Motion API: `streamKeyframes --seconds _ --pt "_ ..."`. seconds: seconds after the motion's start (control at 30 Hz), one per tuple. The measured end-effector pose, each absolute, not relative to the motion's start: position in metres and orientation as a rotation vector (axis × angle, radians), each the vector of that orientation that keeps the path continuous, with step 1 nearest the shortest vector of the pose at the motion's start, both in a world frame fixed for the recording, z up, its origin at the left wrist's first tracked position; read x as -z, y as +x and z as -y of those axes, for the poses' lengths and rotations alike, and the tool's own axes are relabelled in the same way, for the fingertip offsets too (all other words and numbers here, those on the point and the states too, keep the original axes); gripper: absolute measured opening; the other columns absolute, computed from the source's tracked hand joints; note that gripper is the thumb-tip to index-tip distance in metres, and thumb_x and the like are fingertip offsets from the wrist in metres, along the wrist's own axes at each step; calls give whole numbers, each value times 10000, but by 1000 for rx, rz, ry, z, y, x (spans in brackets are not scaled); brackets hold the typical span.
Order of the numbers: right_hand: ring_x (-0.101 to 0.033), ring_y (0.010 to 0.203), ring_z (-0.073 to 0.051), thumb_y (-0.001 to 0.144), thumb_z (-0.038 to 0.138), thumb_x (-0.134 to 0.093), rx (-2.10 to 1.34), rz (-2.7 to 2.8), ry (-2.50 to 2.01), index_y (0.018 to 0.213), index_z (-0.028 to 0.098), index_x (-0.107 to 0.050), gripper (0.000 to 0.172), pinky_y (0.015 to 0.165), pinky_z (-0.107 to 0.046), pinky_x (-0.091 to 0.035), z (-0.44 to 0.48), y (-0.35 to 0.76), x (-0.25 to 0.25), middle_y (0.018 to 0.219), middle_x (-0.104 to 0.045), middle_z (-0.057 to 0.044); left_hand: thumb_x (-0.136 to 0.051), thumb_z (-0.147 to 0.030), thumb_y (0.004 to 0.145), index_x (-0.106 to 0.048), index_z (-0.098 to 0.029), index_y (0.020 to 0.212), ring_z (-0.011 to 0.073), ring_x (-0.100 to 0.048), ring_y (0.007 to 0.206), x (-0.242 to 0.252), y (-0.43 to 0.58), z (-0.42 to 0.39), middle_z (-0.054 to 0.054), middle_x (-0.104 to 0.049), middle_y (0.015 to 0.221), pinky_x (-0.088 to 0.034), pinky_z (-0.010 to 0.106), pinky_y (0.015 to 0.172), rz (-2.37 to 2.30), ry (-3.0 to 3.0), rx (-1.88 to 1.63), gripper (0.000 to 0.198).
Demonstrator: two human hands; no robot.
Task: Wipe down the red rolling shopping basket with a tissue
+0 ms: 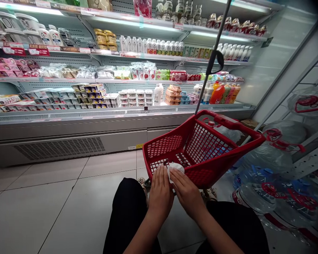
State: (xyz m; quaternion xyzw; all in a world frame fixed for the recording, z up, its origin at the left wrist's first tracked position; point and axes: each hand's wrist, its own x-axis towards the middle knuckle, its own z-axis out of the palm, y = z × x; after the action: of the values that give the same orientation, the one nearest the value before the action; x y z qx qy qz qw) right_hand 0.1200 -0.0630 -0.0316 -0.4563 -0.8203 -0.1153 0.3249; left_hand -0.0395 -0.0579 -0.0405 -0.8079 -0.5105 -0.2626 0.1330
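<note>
A: Status?
B: I've got the left hand [160, 190] flat and open against the near wall of the red basket [214, 173]. The right hand [187, 193] pinches the white cloth [175, 168] at that rim.
A: Risks?
B: My read: press hard and the basket could roll toward the chiller [69, 123]. With a loose pinch, the cloth drops inside. Water jugs [254, 197] crowd the right.

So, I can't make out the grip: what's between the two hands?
A white cloth against the red basket rim, between left hand and right hand; head view.
</note>
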Motion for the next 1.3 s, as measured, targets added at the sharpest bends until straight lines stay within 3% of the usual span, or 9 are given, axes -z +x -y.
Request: streamKeyframes --seconds 0.23,0.47,0.6,0.7,0.77,0.93,1.17,1.3 --pt "-540 1412 -237 1042 201 -455 408 2009 -1319 1577 242 -441 537 1203 -469 -447 49 208 27 1512 -586 -70 -452 -59 891 -124 -127 1669 285 -356 1534 29 -47 59 148 -371 1660 -385 488 1227 1428 -2401 712 847" --pt "-477 1463 -229 1043 196 -417 344 2131 -1325 1609 269 -379 572 1193 -453 -462 63 176 25 1566 -526 -49 -599 -97 842 -280 -313 1651 469 -372 1481 26 -17 60 56 -216 1727 -372 719 1148 1532 -2304 664 896" --pt "-472 1465 -208 1047 185 -400 334 2168 -1304 1618 306 -350 585 1209 -463 -440 60 191 19 1572 -520 -23 -571 -105 850 -280 -245 1650 393 -330 1527 25 -22 58 90 -266 1711 -295 692 1212 1465 -2345 630 863" --pt "-491 1452 -219 1056 206 -403 377 2078 -1367 1608 294 -373 560 1228 -500 -409 52 224 13 1546 -552 -34 -502 -92 870 -299 -121 1627 274 -344 1539 22 -25 55 137 -360 1668 -297 511 1269 1347 -2430 605 785" --pt "-490 1453 -231 1060 221 -406 396 2024 -1413 1602 275 -391 544 1228 -508 -407 50 233 13 1544 -554 -49 -478 -88 879 -333 -78 1602 252 -388 1517 21 -20 51 157 -415 1635 -332 432 1254 1353 -2438 619 737" --pt "-456 1477 -219 1046 174 -394 389 2100 -1363 1606 258 -380 567 1207 -472 -440 54 207 22 1572 -522 -48 -487 -169 911 -367 -113 1597 278 -396 1510 21 9 38 132 -380 1658 -326 487 1244 1295 -2473 656 698" --pt "-495 1449 -223 1056 198 -390 468 2045 -1395 1613 280 -362 564 1232 -515 -400 44 253 9 1552 -544 -50 -468 -170 926 -275 -125 1638 247 -334 1540 24 14 32 98 -284 1704 -261 506 1273 1202 -2474 603 739" --pt "-481 1460 -231 1058 225 -395 503 2017 -1440 1611 277 -372 556 1233 -495 -402 45 266 6 1566 -527 -45 -490 -181 922 -278 -141 1641 301 -318 1543 26 15 36 108 -294 1701 -283 580 1253 1258 -2434 592 751"
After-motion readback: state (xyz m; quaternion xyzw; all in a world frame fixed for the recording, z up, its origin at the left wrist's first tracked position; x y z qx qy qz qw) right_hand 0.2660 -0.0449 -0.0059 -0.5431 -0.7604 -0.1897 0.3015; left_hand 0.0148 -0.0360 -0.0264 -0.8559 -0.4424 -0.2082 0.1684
